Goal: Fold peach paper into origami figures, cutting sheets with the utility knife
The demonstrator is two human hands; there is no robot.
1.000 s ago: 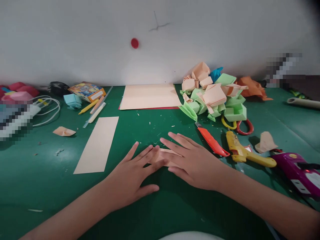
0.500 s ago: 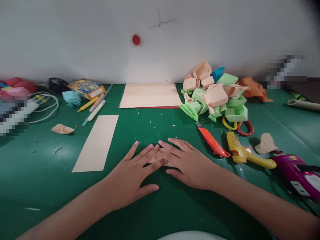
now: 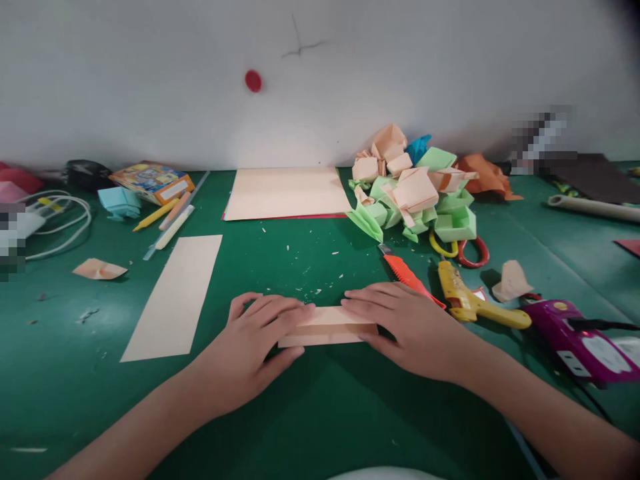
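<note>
Paper strip (image 3: 331,327), creased lengthwise, is sitting centrally over the bench (image 3: 320,427), the left hand (image 3: 265,333) grasping its left end and the right hand (image 3: 403,327) its right. Neat folding is probably calling for matched edges held firm, then even pressure along each crease.

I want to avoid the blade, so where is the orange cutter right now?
In the head view, the orange cutter lies right of centre, just beyond the right hand and left of the yellow glue gun.
</note>
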